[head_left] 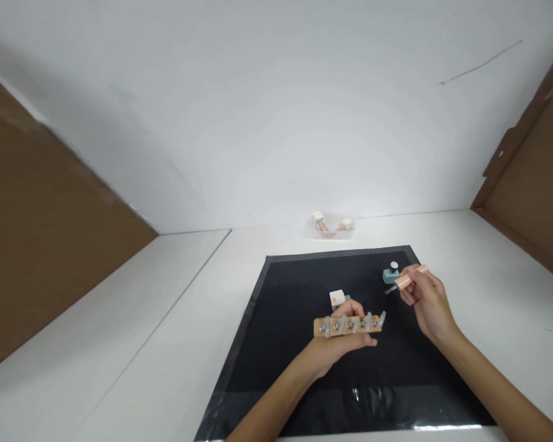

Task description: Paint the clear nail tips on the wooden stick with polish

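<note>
My left hand (334, 351) is closed around a tan strip (318, 327) that carries a row of clear false nail tips on round metallic studs; the rightmost tip slants outward. To the right, my right hand (431, 301) pinches a peach-handled nail polish brush (404, 281), its dark bristle end pointing left and down. Brush and nail tips are apart. Just beyond the brush, a small teal bottle (389, 276) with a dark neck and pale round top stands on the mat. Behind my left fingers is a white block-shaped object (337, 298), partly hidden.
A black mat (299, 282) with taped edges lies on the white table (175, 344). At the back, a clear plastic tray (330, 235) holds two white cube-topped pieces with peach stems. Brown cardboard panels (534, 178) flank the white back wall.
</note>
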Available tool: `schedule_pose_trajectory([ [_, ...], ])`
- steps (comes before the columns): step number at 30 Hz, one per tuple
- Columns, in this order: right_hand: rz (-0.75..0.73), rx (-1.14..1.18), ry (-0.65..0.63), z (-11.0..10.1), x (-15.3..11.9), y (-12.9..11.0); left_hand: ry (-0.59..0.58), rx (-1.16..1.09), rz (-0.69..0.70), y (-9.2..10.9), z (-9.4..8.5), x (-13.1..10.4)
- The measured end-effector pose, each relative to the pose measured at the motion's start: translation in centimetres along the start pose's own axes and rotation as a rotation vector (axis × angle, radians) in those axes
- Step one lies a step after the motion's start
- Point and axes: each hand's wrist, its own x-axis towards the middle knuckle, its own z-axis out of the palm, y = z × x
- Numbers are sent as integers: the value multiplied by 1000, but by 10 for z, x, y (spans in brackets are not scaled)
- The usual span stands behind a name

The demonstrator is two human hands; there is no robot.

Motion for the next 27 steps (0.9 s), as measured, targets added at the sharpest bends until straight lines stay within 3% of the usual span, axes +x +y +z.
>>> schedule_pose_trajectory([
  [8, 11, 15, -18, 2, -3, -2, 6, -139, -83, 3, 3, 0],
  [16, -36, 25, -59, 0, -3, 2, 10, -169, -22, 3, 4, -3],
  [21, -105, -82, -232, -2, -7, 5, 10, -171, 8, 8, 6, -7],
  [27, -62, -190, -413, -2, -9, 4, 19, -187, 13, 11, 7, -10],
])
